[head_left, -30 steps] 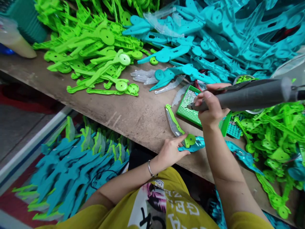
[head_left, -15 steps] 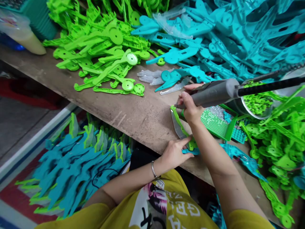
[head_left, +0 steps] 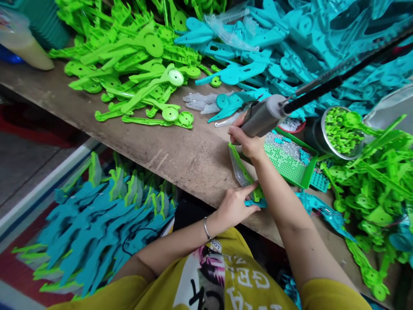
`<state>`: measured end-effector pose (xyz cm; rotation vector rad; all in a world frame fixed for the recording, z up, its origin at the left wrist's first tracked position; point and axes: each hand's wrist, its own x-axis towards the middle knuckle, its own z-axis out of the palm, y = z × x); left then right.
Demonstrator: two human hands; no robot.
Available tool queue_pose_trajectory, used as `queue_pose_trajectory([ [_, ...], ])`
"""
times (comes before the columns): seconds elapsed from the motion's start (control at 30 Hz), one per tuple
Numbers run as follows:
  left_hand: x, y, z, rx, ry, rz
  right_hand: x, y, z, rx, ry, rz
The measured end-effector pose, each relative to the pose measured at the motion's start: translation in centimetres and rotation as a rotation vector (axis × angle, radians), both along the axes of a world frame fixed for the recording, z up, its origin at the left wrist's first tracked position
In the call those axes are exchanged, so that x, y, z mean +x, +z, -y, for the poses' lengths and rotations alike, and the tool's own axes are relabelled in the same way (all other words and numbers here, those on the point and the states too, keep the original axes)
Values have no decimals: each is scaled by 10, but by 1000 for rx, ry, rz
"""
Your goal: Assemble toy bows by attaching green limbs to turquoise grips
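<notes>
In my right hand (head_left: 250, 144) is a grey electric screwdriver (head_left: 266, 116), its body tilted and its cable running to the upper right. The tool's tip is hidden behind my fingers, above the upper end of a green plastic strip (head_left: 243, 168) with a clear blade-shaped piece (head_left: 238, 172) along it. My left hand (head_left: 237, 206) steadies the near end of this assembly at the bench edge, index finger on the green strip and thumb beside a blue plastic part (head_left: 256, 203). My right forearm partly covers the blue part, which seems to continue to the right.
Green parts (head_left: 129, 64) and blue parts (head_left: 245, 71) are heaped at the back of the bench (head_left: 180, 159). A green tray (head_left: 290, 165) of screws and a metal bowl (head_left: 342, 133) of small green pieces stand right. Joined blue-green pieces (head_left: 106, 228) lie in rows below left.
My right hand and the screwdriver have shifted slightly left, and the screwdriver is tilted more steeply, its cable end higher. My left hand keeps its place on the assembly.
</notes>
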<state>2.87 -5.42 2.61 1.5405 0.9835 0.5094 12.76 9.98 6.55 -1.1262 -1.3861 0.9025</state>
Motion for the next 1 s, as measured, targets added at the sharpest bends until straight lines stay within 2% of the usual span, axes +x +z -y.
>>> queue_pose_trajectory([
  [0.13,-1,3,0,-20,3,-19,1,-2,-7,-13,111,82],
  [0.23,0,6,-1,-27,22,-34,0,-5,-8,18,110,-6],
  [0.33,0,6,-3,-31,45,-60,4,1,-1,96,-7,-127],
  [0.43,-2,2,-3,11,36,-99,17,18,16,121,-178,-96],
  [0.5,-6,1,-2,132,-12,-148,28,29,30,99,-241,-40],
  [0.57,-11,5,-2,353,-74,-245,38,33,43,73,-253,9],
  [0.67,-11,16,-7,759,-99,-435,50,27,53,29,-233,90],
  [0.77,3,21,-17,1031,-192,-509,58,17,54,2,-212,176],
  [0.83,17,18,-24,1106,-320,-503,62,16,59,38,-210,247],
  [0.9,28,11,-30,1128,-411,-466,68,20,77,80,-270,330],
  [1.0,30,3,-36,1155,-421,-441,81,26,129,129,-420,439],
])
